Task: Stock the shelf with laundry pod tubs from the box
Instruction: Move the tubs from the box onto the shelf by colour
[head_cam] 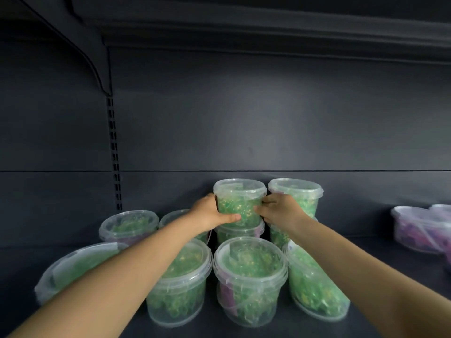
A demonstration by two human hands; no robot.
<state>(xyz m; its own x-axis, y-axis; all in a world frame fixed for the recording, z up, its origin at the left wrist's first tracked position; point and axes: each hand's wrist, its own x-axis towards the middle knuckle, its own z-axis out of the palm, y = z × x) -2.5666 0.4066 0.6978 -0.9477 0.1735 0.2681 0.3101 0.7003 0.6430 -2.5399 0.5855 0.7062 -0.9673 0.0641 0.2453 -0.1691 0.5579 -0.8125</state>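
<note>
A clear lidded tub of green pods flecked with yellow is gripped at its sides by both hands. The left hand is wrapped round its left wall with the thumb laid across the front, and the fingers of the right hand are curled against its right wall. The held tub stands upright on the lid of a lower tub directly beneath it, at the back of the shelf; whether its weight is fully settled cannot be told. The step in hand is judged to be the setting-down of a second tier. Next, the held tub would need to be squared on that lid and both hands released. Another tub would then be fetched from the box, which is not in view. Just right of the held tub, a like stacked tub sits on another. In front of the held tub, a front tub of green pods is flanked by two more. Lower to its left, further green-filled tubs are ranged. Well to its right, purple-filled tubs are seen.
</note>
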